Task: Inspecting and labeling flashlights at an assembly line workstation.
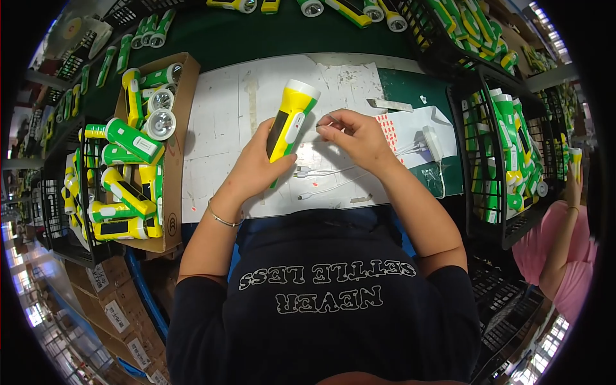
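My left hand (260, 163) is wrapped round the body of a yellow and green flashlight (292, 125), tilted with its white head up and away from me. A dark panel and a light switch plate show on its body. Just right of it, my right hand (360, 140) is closed in a pinch, thumb and forefinger together. Whatever sits between those fingertips is too small to make out. Beside the right wrist lies a white sheet with small red stickers (387, 131). Under the hands, white charging cables (327, 172) rest on the work board (221, 122).
A cardboard box (174, 151) of flashlights stands left, beside a black crate (90, 240). Black crates of flashlights (478, 192) flank the right. A white charger (433, 144) and a flat blade-like strip (391, 104) lie on the board. A co-worker's arm (561, 240) shows far right.
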